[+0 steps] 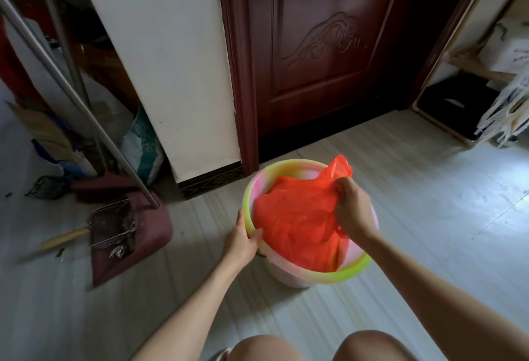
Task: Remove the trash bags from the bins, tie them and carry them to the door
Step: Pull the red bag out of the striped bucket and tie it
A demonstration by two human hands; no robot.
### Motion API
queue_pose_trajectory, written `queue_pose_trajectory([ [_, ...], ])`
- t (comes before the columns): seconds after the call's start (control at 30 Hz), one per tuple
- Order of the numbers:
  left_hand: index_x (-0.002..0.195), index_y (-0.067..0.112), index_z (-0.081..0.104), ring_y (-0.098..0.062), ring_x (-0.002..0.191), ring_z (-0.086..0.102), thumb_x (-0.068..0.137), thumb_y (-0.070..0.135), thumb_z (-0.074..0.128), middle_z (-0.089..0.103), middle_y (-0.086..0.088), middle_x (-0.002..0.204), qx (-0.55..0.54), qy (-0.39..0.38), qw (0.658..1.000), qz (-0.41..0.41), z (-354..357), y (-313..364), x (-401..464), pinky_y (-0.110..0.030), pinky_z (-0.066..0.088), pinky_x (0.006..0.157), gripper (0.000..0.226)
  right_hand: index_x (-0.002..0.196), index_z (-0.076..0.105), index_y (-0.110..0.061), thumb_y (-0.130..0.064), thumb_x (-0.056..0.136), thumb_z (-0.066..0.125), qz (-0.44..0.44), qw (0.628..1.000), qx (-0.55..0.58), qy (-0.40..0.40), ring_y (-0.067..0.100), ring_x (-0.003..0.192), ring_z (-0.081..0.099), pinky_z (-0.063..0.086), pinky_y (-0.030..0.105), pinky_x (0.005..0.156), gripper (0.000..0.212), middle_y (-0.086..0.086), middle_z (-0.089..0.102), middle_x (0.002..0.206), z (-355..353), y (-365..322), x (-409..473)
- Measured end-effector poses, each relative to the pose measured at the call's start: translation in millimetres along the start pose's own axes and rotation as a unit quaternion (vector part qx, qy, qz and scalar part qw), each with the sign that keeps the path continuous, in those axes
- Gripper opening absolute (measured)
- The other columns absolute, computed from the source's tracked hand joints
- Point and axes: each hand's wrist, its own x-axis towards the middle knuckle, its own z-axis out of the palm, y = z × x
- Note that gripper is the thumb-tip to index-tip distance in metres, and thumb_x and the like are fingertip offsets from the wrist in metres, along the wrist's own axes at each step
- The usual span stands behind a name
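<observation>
A round plastic bin (289, 170) with a green, yellow and pink rim stands on the floor in front of a dark red wooden door (323, 46). An orange-red trash bag (294, 220) fills its mouth. My right hand (353, 210) grips a bunched part of the bag at the bin's right side, with one bag corner sticking up above the fingers. My left hand (243, 242) holds the bin's near-left rim, thumb hooked over the edge and touching the bag.
A maroon dustpan (128, 234) with debris and a metal pole (71, 94) lie on the left floor beside a white pillar (183, 74). A shelf unit (458, 97) with white bags stands at the right. My bare knees (315, 346) are at the bottom edge.
</observation>
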Motion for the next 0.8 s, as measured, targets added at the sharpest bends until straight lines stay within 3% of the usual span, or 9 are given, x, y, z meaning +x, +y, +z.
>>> queue_pose_trajectory([
  [0.13, 0.136, 0.024, 0.035, -0.028, 0.101, 0.063, 0.091, 0.032, 0.052, 0.065, -0.006, 0.117, -0.007, 0.020, 0.999, 0.032, 3, -1, -2, -0.030, 0.049, 0.080, 0.048, 0.099, 0.058, 0.001, 0.013, 0.080, 0.034, 0.009, 0.999, 0.037, 0.029, 0.025, 0.067, 0.049, 0.037, 0.031, 0.057, 0.033, 0.016, 0.057, 0.081, -3, -11, 13],
  [0.3, 0.134, 0.026, 0.037, -0.028, 0.093, 0.064, 0.093, 0.036, 0.045, 0.068, -0.008, 0.103, -0.003, 0.035, 0.999, 0.025, 2, 8, -2, -0.030, 0.047, 0.075, 0.042, 0.098, 0.060, 0.002, 0.002, 0.085, 0.037, 0.032, 0.988, 0.094, 0.115, 0.036, 0.078, 0.060, 0.050, 0.048, 0.075, 0.026, 0.020, 0.061, 0.086, -30, -13, 33],
  [0.4, 0.140, 0.023, 0.031, -0.030, 0.102, 0.061, 0.095, 0.040, 0.041, 0.062, -0.013, 0.114, 0.061, 0.017, 0.997, 0.034, -5, 19, -4, -0.034, 0.048, 0.085, 0.050, 0.096, 0.061, 0.006, 0.007, 0.087, 0.039, -0.015, 0.989, 0.100, 0.109, 0.024, 0.080, 0.052, 0.039, 0.033, 0.073, 0.023, 0.025, 0.064, 0.093, -42, -37, 39],
  [0.5, 0.135, 0.022, 0.038, -0.030, 0.116, 0.051, 0.095, 0.039, 0.038, 0.045, -0.011, 0.129, 0.106, 0.051, 0.990, 0.073, -25, 45, -8, -0.038, 0.042, 0.096, 0.044, 0.096, 0.061, 0.006, 0.009, 0.086, 0.040, -0.047, 0.986, 0.117, 0.110, 0.026, 0.083, 0.053, 0.030, 0.021, 0.066, 0.023, 0.022, 0.063, 0.090, -50, -56, 41],
  [0.63, 0.133, 0.020, 0.043, -0.024, 0.120, 0.048, 0.087, 0.053, 0.031, 0.045, -0.006, 0.131, 0.101, 0.106, 0.973, 0.180, -52, 90, -21, -0.033, 0.038, 0.096, 0.058, 0.097, 0.061, 0.006, 0.007, 0.088, 0.041, -0.061, 0.974, 0.147, 0.159, 0.025, 0.084, 0.053, 0.029, 0.019, 0.066, 0.022, 0.024, 0.064, 0.095, -75, -78, 45],
  [0.73, 0.131, 0.017, 0.047, -0.021, 0.118, 0.050, 0.092, 0.046, 0.035, 0.049, -0.005, 0.128, 0.080, 0.117, 0.959, 0.244, -60, 120, -33, -0.025, 0.037, 0.093, 0.050, 0.098, 0.061, 0.007, 0.005, 0.088, 0.042, -0.069, 0.963, 0.168, 0.201, 0.022, 0.084, 0.051, 0.033, 0.023, 0.072, 0.021, 0.017, 0.061, 0.089, -106, -90, 50],
  [0.8, 0.129, 0.019, 0.050, -0.020, 0.114, 0.053, 0.080, 0.059, 0.027, 0.052, -0.004, 0.124, 0.069, 0.114, 0.949, 0.284, -62, 140, -45, -0.024, 0.039, 0.091, 0.067, 0.096, 0.060, 0.006, 0.005, 0.088, 0.042, -0.070, 0.955, 0.181, 0.226, 0.021, 0.082, 0.050, 0.034, 0.025, 0.071, 0.020, 0.012, 0.056, 0.084, -130, -96, 49],
])
